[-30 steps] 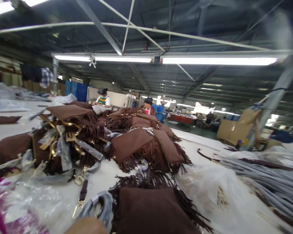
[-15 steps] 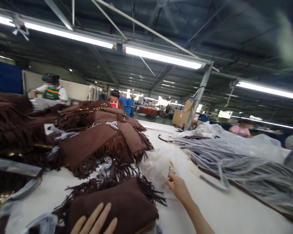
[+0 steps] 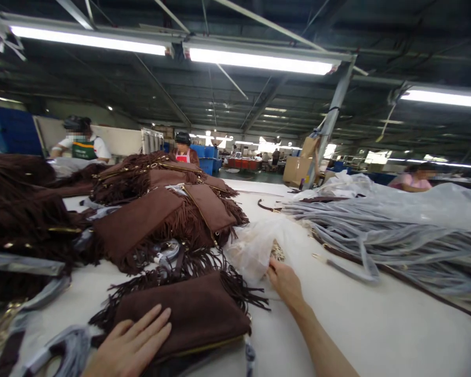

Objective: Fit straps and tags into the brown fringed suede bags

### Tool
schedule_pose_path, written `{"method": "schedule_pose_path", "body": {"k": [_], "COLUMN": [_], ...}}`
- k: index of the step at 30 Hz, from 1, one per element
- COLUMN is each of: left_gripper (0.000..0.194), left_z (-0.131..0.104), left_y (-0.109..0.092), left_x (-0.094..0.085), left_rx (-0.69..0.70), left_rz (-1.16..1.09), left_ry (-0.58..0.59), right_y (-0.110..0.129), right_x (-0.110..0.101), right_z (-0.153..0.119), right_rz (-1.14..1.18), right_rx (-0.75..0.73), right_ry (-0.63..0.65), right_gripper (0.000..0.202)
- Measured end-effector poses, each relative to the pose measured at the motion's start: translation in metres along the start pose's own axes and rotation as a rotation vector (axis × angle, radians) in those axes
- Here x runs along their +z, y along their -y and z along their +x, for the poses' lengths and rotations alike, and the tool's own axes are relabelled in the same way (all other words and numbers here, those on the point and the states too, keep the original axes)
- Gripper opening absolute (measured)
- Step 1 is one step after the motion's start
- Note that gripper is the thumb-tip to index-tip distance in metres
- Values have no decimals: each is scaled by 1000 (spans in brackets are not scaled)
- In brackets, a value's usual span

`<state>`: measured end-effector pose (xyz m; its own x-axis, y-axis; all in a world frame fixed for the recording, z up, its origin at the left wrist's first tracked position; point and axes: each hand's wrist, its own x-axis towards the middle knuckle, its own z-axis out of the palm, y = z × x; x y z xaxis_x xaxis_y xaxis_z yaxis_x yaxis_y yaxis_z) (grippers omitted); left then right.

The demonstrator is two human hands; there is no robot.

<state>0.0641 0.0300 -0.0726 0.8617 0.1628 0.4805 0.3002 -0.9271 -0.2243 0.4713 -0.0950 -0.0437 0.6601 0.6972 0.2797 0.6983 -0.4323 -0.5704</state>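
My left hand (image 3: 135, 337) lies flat on a dark brown fringed bag (image 3: 192, 306), its fingers stretched out. A gold zip runs along the bag's near edge. At the mouth of a clear plastic bag (image 3: 251, 248), my right hand (image 3: 284, 283) has its fingertips pressed together. They touch the small gold-coloured metal pieces (image 3: 277, 250) inside; what is between the fingertips is hidden. The fringe of the brown bag spreads out just left of the plastic bag.
More brown fringed bags (image 3: 141, 225) are heaped behind and to the left. Straps in grey wrapping (image 3: 416, 256) lie piled on the right of the white table (image 3: 361, 324). Beyond it are a co-worker in a green apron (image 3: 82, 149), other people and a slanted post (image 3: 332, 120).
My left hand has come further into view over the brown bag. My right hand stays at the plastic bag's mouth, fingertips closer to the metal pieces. The camera view has shifted slightly.
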Motion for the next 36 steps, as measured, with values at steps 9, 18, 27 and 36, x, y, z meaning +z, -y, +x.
{"method": "schedule_pose_path", "body": {"k": [9, 18, 27, 36], "left_gripper": [47, 41, 36, 32], "left_z": [26, -12, 12, 29], "left_y": [31, 58, 85, 71], "left_x": [-36, 13, -28, -61], "left_rx": [-99, -118, -532, -684], "left_rz": [-252, -459, -853, -1035], "left_ry": [-149, -71, 52, 99], "right_y": [-3, 13, 35, 71], "right_x": [-28, -71, -97, -121], "right_z": [12, 11, -1, -31], "right_rz": [702, 1258, 1290, 846], "right_rx": [128, 145, 90, -135], "right_ry": [-64, -106, 30, 370], "right_gripper": [35, 36, 41, 29]}}
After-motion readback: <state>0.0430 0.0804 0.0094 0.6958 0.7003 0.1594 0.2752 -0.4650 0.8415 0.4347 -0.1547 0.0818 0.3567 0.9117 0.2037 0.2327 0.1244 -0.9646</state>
